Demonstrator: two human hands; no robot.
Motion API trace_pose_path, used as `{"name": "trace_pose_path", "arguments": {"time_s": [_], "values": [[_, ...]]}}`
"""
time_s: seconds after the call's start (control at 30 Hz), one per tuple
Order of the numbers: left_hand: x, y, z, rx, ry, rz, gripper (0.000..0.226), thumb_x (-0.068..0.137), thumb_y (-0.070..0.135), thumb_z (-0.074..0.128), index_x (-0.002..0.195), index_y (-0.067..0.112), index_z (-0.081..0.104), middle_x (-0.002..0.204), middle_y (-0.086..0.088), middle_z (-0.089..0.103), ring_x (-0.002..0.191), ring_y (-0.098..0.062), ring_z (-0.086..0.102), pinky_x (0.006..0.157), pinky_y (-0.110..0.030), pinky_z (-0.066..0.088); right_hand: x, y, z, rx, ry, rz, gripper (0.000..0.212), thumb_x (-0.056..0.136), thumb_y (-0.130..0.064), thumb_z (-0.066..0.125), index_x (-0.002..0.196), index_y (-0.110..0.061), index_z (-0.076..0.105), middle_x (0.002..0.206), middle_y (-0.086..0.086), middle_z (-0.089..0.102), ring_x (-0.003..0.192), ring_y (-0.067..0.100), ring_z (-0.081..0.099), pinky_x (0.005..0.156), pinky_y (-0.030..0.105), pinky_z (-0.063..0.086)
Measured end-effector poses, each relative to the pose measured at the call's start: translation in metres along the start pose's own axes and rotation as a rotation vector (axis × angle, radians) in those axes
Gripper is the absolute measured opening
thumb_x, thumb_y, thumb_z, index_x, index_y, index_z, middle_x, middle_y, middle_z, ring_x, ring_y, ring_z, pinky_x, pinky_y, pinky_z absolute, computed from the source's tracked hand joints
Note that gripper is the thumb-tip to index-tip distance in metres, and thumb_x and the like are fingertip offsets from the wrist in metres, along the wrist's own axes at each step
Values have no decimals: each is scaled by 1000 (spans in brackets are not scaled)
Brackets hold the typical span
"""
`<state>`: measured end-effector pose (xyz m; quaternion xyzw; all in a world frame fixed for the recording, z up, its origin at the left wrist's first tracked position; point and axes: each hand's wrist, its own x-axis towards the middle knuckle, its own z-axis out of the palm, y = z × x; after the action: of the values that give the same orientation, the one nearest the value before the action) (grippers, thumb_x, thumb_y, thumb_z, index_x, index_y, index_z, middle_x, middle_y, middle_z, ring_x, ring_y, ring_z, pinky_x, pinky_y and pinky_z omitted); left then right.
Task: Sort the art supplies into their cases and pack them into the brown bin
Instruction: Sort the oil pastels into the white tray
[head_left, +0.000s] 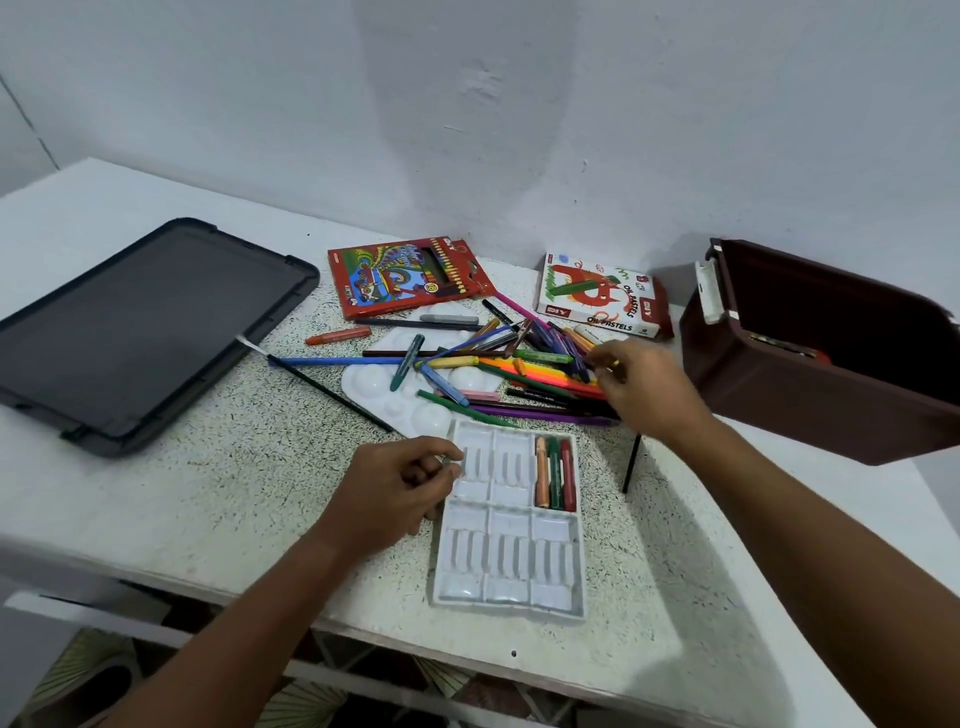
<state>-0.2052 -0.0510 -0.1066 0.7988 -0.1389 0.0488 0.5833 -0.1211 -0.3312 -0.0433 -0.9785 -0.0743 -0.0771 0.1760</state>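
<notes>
The right hand (641, 387) reaches into the pile of pencils and pastels (519, 364), and its fingertips pinch a small yellow piece at the right edge of the pile; what this piece is I cannot tell. The left hand (402, 483) lies at the left rim of the white plastic tray (511, 561), with fingers curled and pinching that rim. In the tray's upper right compartment three pastels (556, 473) lie side by side: orange, green and red. The pile partly covers a white paint palette (374, 379). Behind it lie the red pencil box (405, 278) and the oil pastels box (602, 296). The brown bin (810, 384) stands to the right, open, and a dark lid (140, 332) lies at the left on the table (260, 467).
</notes>
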Motion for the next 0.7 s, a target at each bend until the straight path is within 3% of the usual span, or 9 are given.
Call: {"name": "trace_pose_path", "arguments": {"time_s": [0.2,0.43,0.6,0.7], "values": [[1,-2,-1,-59,-1,-69,13,82,-1,69,87,10,73,55,-5,61,33,-16,52,37,-23,42,48,7,6,-135,-42,259,33,97,-18,52,128,-11,58,126,17,60,115,34,54,93,38,47],[2,-1,-1,-44,-1,-57,11,82,0,70,86,10,73,52,2,61,33,-11,54,37,-21,42,74,5,17,-205,-130,351,33,94,-7,48,125,-6,59,119,20,61,108,36,55,84,35,47],[3,-1,-1,-39,-2,-60,11,82,0,70,85,11,72,51,2,61,33,-14,53,38,-20,42,79,14,23,-163,-117,355,23,93,-11,55,108,-3,70,111,18,67,101,33,59,90,42,51],[4,0,-1,-36,-7,-56,11,82,0,70,85,10,72,50,2,60,32,-12,52,37,-23,43,77,17,21,-124,-61,335,21,92,-10,57,109,-9,70,115,18,65,107,34,56,92,46,49]]}}
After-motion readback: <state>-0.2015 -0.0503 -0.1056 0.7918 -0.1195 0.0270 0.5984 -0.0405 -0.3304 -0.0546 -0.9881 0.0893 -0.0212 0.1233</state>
